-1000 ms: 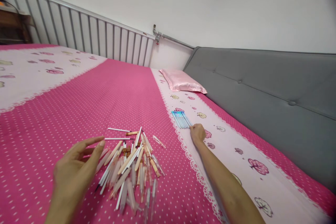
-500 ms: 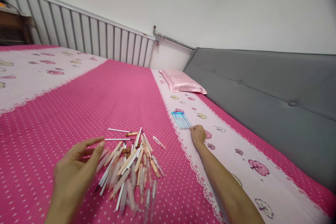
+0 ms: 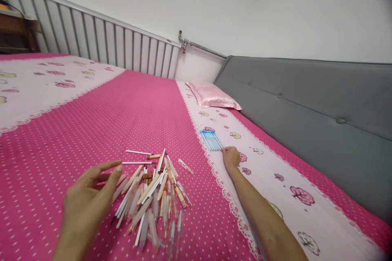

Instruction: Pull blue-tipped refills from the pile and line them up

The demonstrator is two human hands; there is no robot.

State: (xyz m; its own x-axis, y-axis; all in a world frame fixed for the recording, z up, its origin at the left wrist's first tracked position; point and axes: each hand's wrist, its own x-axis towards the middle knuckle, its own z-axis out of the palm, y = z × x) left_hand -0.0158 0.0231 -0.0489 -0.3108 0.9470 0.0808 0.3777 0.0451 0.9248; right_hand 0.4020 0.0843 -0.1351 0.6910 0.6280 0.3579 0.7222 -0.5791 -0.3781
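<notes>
A loose pile of pen parts (image 3: 153,195), white refills, tan barrels and clear caps, lies on the pink dotted bedspread (image 3: 92,130). My left hand (image 3: 88,200) hovers just left of the pile, fingers stretched out and apart, holding nothing. My right arm reaches far forward. At the near end of a neat row of blue pens (image 3: 212,140) on the pale flowered strip rests my right hand (image 3: 231,157), its fingers curled, fingertips touching the row's end. Whether it grips one pen I cannot see.
A grey padded headboard (image 3: 306,106) runs along the right. A pink satin pillow (image 3: 211,94) lies at the far end of the pale strip. White slatted railing (image 3: 101,40) and a wall stand behind the bed.
Almost nothing has moved. My right hand stays at the end of the blue pens and my left hand holds its pose beside the pile.
</notes>
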